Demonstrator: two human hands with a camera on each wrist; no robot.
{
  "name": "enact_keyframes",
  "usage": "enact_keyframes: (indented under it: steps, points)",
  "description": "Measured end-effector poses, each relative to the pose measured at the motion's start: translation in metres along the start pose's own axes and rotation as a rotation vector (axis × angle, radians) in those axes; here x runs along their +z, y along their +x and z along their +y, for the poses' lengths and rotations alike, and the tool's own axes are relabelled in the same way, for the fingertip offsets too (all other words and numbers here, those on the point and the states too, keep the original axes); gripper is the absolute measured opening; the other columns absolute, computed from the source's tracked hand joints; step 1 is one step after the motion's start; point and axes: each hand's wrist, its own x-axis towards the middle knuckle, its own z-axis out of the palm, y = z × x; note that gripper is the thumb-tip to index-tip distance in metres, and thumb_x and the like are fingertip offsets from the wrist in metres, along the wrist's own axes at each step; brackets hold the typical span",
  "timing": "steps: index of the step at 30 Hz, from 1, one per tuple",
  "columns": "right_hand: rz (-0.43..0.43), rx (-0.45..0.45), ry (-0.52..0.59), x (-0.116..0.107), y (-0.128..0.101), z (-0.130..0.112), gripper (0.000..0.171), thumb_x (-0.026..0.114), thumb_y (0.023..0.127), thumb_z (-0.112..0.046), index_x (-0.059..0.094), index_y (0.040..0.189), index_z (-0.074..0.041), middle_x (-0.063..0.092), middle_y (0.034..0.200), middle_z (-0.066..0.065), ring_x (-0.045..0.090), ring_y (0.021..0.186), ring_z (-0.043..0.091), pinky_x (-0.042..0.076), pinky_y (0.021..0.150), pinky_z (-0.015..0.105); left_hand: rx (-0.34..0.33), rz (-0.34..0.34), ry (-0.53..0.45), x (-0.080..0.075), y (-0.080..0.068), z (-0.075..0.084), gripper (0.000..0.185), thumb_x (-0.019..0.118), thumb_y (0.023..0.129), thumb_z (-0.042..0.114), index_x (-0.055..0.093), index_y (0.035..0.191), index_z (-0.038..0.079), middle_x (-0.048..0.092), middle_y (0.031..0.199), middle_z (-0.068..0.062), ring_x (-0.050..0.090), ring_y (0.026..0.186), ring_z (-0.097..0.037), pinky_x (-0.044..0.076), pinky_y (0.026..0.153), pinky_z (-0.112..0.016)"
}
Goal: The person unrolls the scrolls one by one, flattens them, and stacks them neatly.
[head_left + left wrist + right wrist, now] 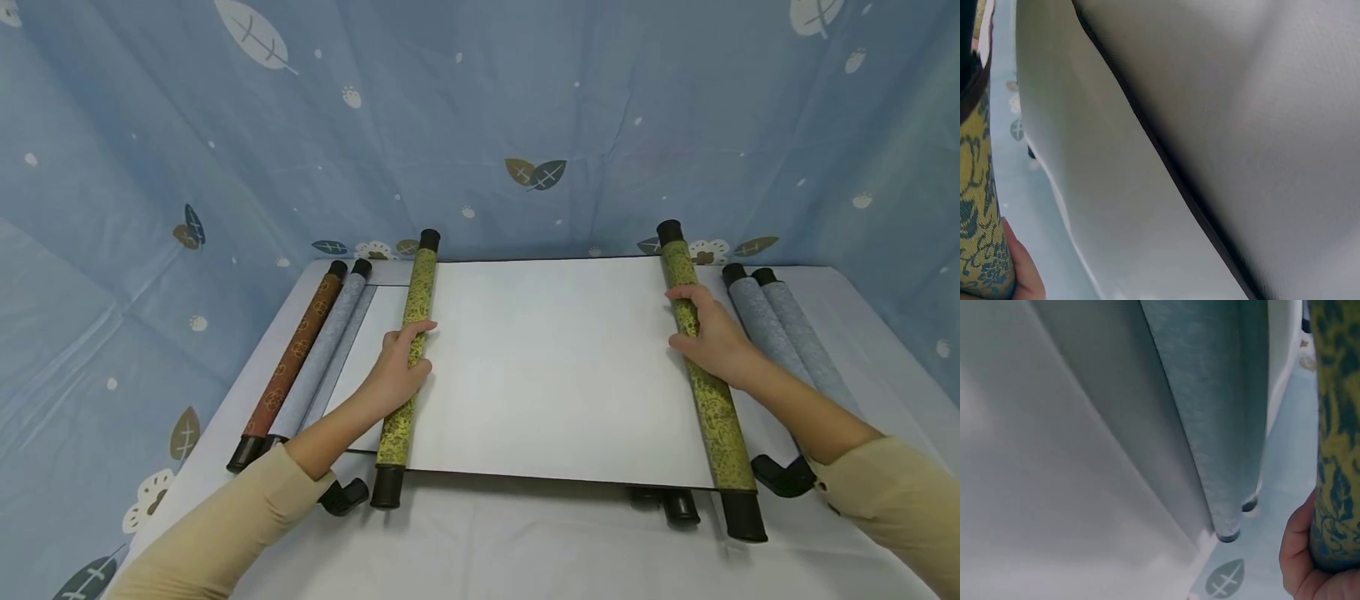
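On table (480, 550), centre: white scroll sheet (555, 367) spread flat between two green-gold brocade rollers. Left roller (408, 358) and right roller (705, 375) each lying with long axis running near-to-far, roughly parallel, black end caps at both ends. Left hand (397, 367) curled over left roller about mid-length, fingers wrapped across its top, thumb side toward sheet. Right hand (708, 333) gripping right roller above mid-length, fingers curled over it from outer side. Each hand directly on own roller; sheet extending inward from both, toward opposite hand. Confirmed from left wrist view: thumb tip against patterned roller (975, 206), sheet alongside. Confirmed from right wrist view: palm against patterned roller (1338, 437), two grey-blue rolled scrolls (1210, 412) just beside.

Elsewhere: brown patterned scroll (296, 358) and grey scroll (322, 358) lying left of left roller, partly unrolled; two grey scrolls (787, 333) right of right roller. Blue leaf-print cloth (480, 125) behind and around table.
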Motion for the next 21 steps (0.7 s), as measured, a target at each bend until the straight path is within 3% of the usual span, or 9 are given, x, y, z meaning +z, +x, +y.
enact_keyframes:
  steps: [5,11,16,21]
  points:
    - [0.001,0.027,-0.022,0.002,-0.001,0.002,0.061,0.053,0.086,0.003,0.026,0.141,0.003,0.021,0.144,0.036,0.029,0.126,0.048,0.033,0.089,0.058,0.018,0.021,-0.014,-0.003,0.002,-0.003,0.058,0.049,0.089,0.006,0.035,0.144,0.016,0.024,0.14,-0.03,0.045,0.099,-0.036,0.04,0.067,-0.037]
    - [0.01,0.051,0.001,-0.001,-0.004,0.005,0.069,0.062,0.089,-0.007,0.022,0.144,0.001,0.015,0.149,0.032,0.019,0.133,0.053,0.026,0.096,0.066,0.02,0.075,-0.042,-0.01,0.006,-0.012,0.063,0.069,0.086,0.016,0.04,0.141,0.015,0.032,0.14,-0.024,0.037,0.123,-0.041,0.04,0.089,-0.052]
    - [0.024,0.097,-0.023,0.0,-0.004,0.007,0.085,0.076,0.08,-0.018,0.022,0.144,-0.002,0.018,0.146,0.034,0.028,0.127,0.053,0.033,0.092,0.062,-0.015,0.07,-0.042,-0.013,0.006,-0.012,0.073,0.079,0.077,0.022,0.041,0.14,0.017,0.033,0.139,-0.024,0.037,0.123,-0.043,0.036,0.094,-0.057]
    - [0.039,0.104,-0.034,0.0,-0.004,0.008,0.091,0.08,0.074,-0.018,0.022,0.143,-0.002,0.02,0.144,0.036,0.033,0.121,0.052,0.035,0.088,0.061,-0.019,0.081,-0.031,-0.015,0.007,-0.013,0.075,0.081,0.075,0.02,0.042,0.139,0.018,0.034,0.139,-0.021,0.038,0.124,-0.041,0.037,0.094,-0.056]
